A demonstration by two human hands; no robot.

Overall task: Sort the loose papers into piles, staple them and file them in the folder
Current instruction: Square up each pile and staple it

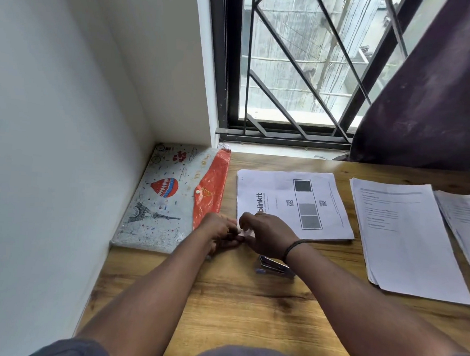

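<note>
Both hands, left hand [219,230] and right hand [263,232], meet mid-frame pinching something tiny and white beside the balloon-print folder [166,198] with its orange flap.

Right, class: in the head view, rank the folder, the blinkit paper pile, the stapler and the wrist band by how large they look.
1. folder and blinkit paper pile: too alike to separate
2. stapler, partly hidden behind the right wrist
3. wrist band, smallest
</note>
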